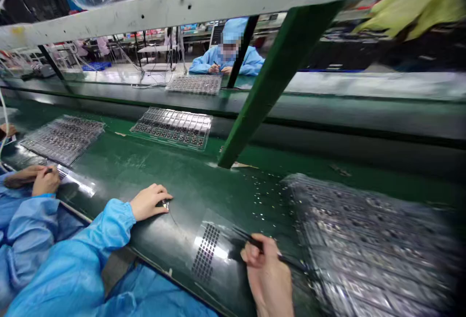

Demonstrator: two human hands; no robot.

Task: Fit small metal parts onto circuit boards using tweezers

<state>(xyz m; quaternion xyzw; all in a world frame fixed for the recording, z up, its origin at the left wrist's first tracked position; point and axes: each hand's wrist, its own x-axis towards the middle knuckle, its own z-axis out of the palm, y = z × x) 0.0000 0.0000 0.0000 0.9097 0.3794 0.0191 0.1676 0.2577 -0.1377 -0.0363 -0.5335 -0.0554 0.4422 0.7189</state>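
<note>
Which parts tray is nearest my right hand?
The large tray at far right, beside the right hand holding tweezers; the other trays lie farther left.

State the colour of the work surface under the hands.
The work surface is dark green, best seen in the head view.

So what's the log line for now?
left hand: touching small silver metal part | right hand: holding thin black tweezers | surface: dark green belt

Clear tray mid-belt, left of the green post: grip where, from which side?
Grip the clear tray by its bare rim at both short ends, coming from the near side. It lies flat on the belt, looks thin, and parts fill its near rows, so a level two-handed lift seems safest.
</note>
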